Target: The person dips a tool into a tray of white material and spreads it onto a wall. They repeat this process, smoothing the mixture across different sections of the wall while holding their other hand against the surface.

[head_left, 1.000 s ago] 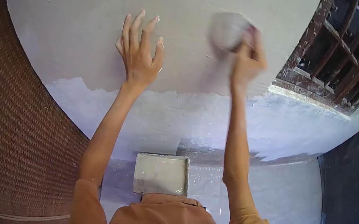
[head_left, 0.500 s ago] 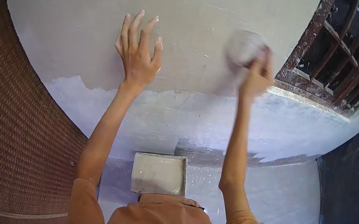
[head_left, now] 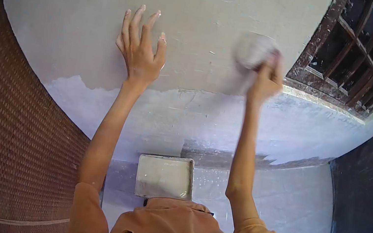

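My left hand is spread against or just off the beige-coated wall, its fingers apart and the fingertips smeared with pale paint. It holds nothing. To the right, my right hand grips a rounded, off-white tool at the wall's surface. Motion blurs the tool, so its exact kind does not show. Below both hands, a rectangular tray of creamy paint stands near my chest. A ragged edge separates the beige coat from the whiter wall beneath it.
At the upper right is a brown wooden window frame with dark panes and paint splashes. A woven brown mat covers the left side. Pale, paint-spotted floor lies below, with a dark panel at the right.
The view has shifted slightly. Both hands stay in nearly the same places, the left one still spread and the right one still moving the blurred tool at the wall.
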Available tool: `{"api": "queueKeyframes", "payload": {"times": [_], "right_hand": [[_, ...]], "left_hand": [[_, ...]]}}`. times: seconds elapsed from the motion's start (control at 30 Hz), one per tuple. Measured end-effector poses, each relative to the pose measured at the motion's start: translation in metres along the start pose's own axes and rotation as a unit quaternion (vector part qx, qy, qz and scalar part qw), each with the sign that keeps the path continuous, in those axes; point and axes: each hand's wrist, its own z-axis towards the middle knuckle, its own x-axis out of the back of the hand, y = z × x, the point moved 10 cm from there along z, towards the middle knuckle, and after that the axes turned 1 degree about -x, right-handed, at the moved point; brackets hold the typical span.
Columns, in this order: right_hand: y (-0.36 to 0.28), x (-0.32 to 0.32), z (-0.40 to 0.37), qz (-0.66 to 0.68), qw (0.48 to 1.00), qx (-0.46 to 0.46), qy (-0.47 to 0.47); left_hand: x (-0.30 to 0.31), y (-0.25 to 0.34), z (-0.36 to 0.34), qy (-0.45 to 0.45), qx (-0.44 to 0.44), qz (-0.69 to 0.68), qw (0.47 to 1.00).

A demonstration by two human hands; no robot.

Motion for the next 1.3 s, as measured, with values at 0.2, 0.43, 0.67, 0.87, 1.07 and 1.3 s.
{"api": "queueKeyframes", "payload": {"times": [0.2, 0.43, 0.67, 0.87, 1.07, 1.3], "right_hand": [[-0.007, 0.012, -0.01, 0.074, 0.997, -0.005, -0.01], [0.009, -0.022, -0.044, -0.009, 0.997, -0.003, -0.072], [-0.03, 0.012, -0.011, 0.062, 0.995, 0.078, 0.029], [-0.032, -0.098, -0.046, 0.021, 0.989, 0.045, -0.139], [-0.032, 0.034, 0.036, 0.14, 0.98, 0.082, 0.12], [-0.06, -0.11, -0.025, 0.09, 0.986, 0.107, -0.089]], "left_hand": [[0.004, -0.004, 0.0, 0.025, -0.012, 0.01, 1.0], [0.003, 0.005, 0.0, 0.029, -0.019, -0.008, 0.999], [0.005, 0.002, 0.001, 0.03, -0.016, 0.007, 0.999], [-0.003, 0.006, 0.006, 0.028, -0.004, -0.018, 0.999], [0.009, -0.001, 0.002, 0.027, -0.011, 0.004, 1.0], [0.001, 0.012, 0.015, 0.068, -0.032, -0.016, 0.997]]}}
